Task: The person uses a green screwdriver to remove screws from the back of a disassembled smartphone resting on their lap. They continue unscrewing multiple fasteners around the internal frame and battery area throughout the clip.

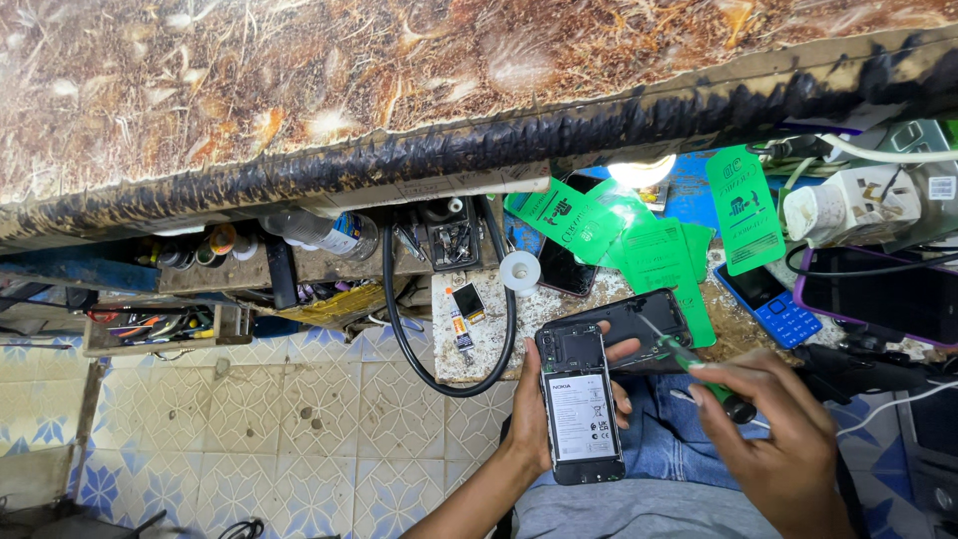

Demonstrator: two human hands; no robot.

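My left hand (529,409) grips a black phone (582,404) with its back cover off, so the white-labelled battery and inner frame show. My right hand (773,419) holds a small screwdriver (699,371) with a green and black handle. Its thin metal tip points toward the phone's upper right corner. Behind the phone, another black phone shell (639,319) lies on the worn bench top (479,349). Both hands are above my lap in blue jeans.
Green packets (743,205) hang at the bench's back near a lit bulb (642,170). A blue keypad phone (773,304), a purple-cased phone (878,294), a white power adapter (848,205), a black cable loop (449,319) and a tool tray (160,324) surround the bench. Patterned floor tiles (289,419) lie below.
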